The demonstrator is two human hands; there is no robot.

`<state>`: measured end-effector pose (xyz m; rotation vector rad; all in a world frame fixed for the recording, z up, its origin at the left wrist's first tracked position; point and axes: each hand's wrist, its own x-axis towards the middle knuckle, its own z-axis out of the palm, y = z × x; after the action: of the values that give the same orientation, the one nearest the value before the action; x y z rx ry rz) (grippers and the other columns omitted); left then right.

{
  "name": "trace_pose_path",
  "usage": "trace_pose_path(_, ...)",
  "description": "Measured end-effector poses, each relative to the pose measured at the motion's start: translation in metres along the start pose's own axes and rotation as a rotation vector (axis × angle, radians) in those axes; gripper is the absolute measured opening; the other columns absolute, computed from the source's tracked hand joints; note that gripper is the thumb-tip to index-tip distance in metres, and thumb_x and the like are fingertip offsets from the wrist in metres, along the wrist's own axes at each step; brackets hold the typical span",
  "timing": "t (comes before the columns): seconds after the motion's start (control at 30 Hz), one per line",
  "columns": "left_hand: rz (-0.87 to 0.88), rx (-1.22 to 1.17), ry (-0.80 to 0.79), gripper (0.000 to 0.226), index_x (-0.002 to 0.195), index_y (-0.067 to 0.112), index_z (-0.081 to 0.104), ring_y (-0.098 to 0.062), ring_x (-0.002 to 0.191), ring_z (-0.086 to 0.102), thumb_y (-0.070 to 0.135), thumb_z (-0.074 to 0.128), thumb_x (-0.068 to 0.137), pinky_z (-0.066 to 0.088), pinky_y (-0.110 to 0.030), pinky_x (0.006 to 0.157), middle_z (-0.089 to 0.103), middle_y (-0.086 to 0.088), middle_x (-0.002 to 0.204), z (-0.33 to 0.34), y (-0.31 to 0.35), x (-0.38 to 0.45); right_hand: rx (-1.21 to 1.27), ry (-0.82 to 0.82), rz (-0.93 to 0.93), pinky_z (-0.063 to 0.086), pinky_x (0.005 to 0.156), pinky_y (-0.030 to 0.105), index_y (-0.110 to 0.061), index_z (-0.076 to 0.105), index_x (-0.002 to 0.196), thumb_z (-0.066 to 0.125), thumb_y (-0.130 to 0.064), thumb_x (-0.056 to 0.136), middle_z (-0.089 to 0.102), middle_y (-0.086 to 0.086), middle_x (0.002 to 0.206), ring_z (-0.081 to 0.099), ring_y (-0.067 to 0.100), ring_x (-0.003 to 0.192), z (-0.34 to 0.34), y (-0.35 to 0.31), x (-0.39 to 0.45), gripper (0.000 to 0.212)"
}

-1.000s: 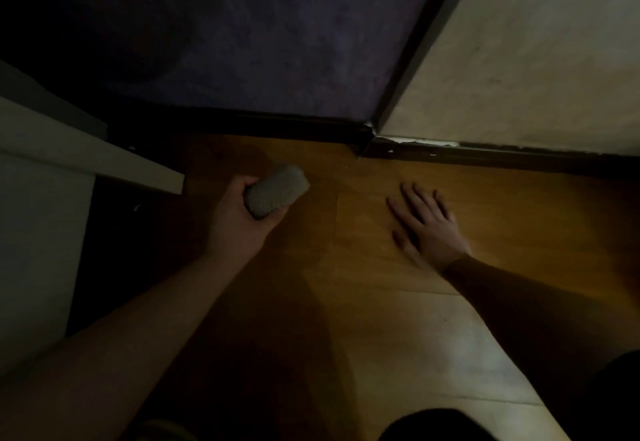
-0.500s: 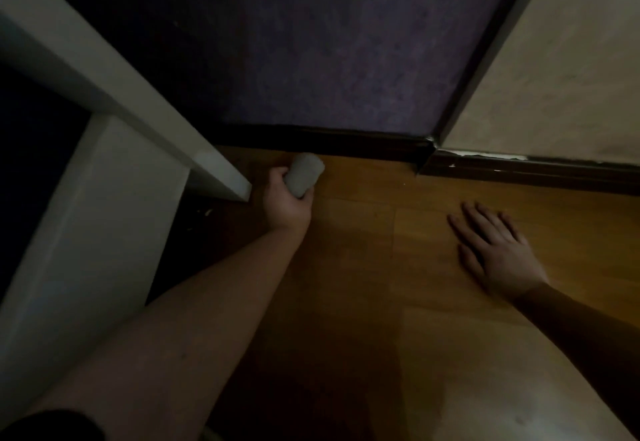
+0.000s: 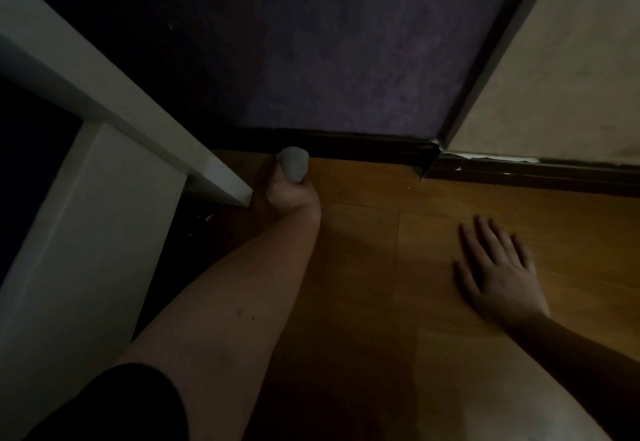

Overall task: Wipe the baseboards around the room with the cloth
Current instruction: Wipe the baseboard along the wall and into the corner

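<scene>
The cloth (image 3: 293, 163), rolled into a wad, is gripped by the left hand (image 3: 291, 191) and pressed against the dark baseboard (image 3: 363, 148) for wiping, while the right hand (image 3: 498, 271) is spread flat on the floor (image 3: 571, 233), likely for support.

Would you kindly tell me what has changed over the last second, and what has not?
The left hand, gripping the rolled grey cloth, reached forward from mid-floor until the cloth met the dark wooden baseboard beside the white furniture. The right hand stayed flat on the wooden floor.
</scene>
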<state>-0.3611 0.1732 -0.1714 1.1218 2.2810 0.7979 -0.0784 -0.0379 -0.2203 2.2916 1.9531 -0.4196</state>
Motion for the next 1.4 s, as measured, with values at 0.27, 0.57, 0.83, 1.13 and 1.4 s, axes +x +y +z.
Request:
trace_pose_path(0.27,-0.018,-0.158,-0.100,0.053,0.135,0.014,0.059,-0.026,0.121,0.056,0.022,0.075,0.085,0.042,-0.030,0.104,0.060,-0.010,0.130,0.041,0.010,-0.042,0.018,-0.009,-0.013,0.012,0.121,0.052,-0.035,-0.004,0.156,0.009,-0.065,0.097,-0.005,-0.002,0.165,-0.005,0.018,0.152,-0.001,0.001,0.000,0.068)
trace_pose_path(0.57,0.221,-0.140,-0.284,0.052,0.131,0.010,0.062,-0.033,0.108,0.057,0.023,0.076,0.083,0.039,-0.035,0.096,0.063,-0.017,0.118,0.081,0.038,-0.135,0.006,0.031,-0.018,0.005,0.121,0.046,-0.035,-0.002,0.156,0.016,-0.062,0.098,-0.005,-0.003,0.165,-0.006,0.015,0.151,0.001,0.000,0.000,0.067)
trace_pose_path(0.83,0.401,-0.077,-0.424,0.050,0.129,0.011,0.064,-0.028,0.110,0.060,0.019,0.078,0.082,0.039,-0.025,0.092,0.065,-0.014,0.118,0.062,0.035,-0.122,0.027,0.046,-0.029,0.002,0.122,0.045,-0.034,0.002,0.156,0.017,-0.061,0.098,-0.002,-0.003,0.164,-0.007,0.014,0.151,-0.005,-0.002,-0.001,0.066)
trace_pose_path(1.13,0.418,-0.070,-0.415,0.060,0.142,0.016,0.052,-0.024,0.122,0.050,0.020,0.073,0.086,0.040,-0.031,0.099,0.056,-0.008,0.131,0.036,0.022,-0.100,0.039,0.046,-0.026,0.004,0.121,0.046,-0.036,0.000,0.156,0.014,-0.063,0.097,-0.001,-0.004,0.165,-0.006,0.014,0.151,0.000,0.002,0.000,0.066)
trace_pose_path(1.4,0.125,-0.142,-0.099,0.054,0.135,0.002,0.055,-0.032,0.125,0.053,0.010,0.073,0.085,0.041,-0.039,0.108,0.057,-0.018,0.134,-0.029,-0.025,-0.006,0.043,0.037,-0.028,0.003,0.122,0.046,-0.036,-0.001,0.156,0.010,-0.064,0.096,-0.003,-0.003,0.164,-0.006,0.014,0.151,-0.004,0.002,-0.001,0.067)
